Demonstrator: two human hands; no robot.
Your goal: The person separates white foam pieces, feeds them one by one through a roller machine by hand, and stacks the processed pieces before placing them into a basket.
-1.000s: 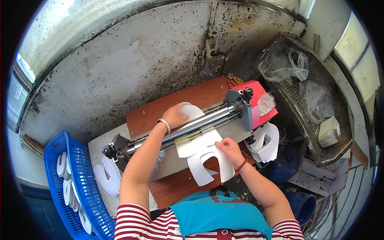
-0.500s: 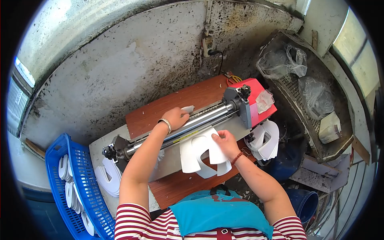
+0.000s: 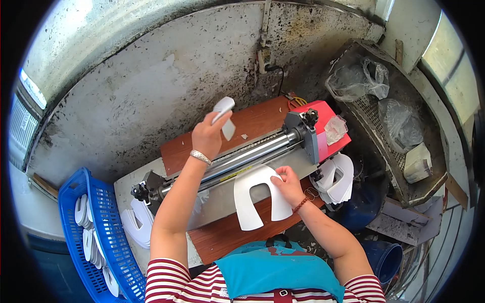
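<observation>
My left hand (image 3: 207, 135) is raised above the far side of the roller machine (image 3: 230, 164), closed on a curved white U-shaped sheet (image 3: 225, 107). Between thumb and fingers, my right hand (image 3: 288, 186) grips another white U-shaped sheet (image 3: 244, 194) by its right side. That sheet lies over the machine's front metal plate, its rounded end toward the steel roller and its two legs pointing at me. Whether it is one sheet or several stacked, I cannot tell.
A blue basket (image 3: 108, 227) with white pieces stands at the left, beside a stack of U-shaped sheets (image 3: 137, 222). More sheets (image 3: 337, 178) sit by the machine's red housing (image 3: 328, 118). Plastic bags (image 3: 399, 123) lie in a dirty tray at the right.
My left hand has risen from behind the roller, bringing a white sheet up with it. The sheets at my right hand, fanned apart before, now show as one flat U shape.
</observation>
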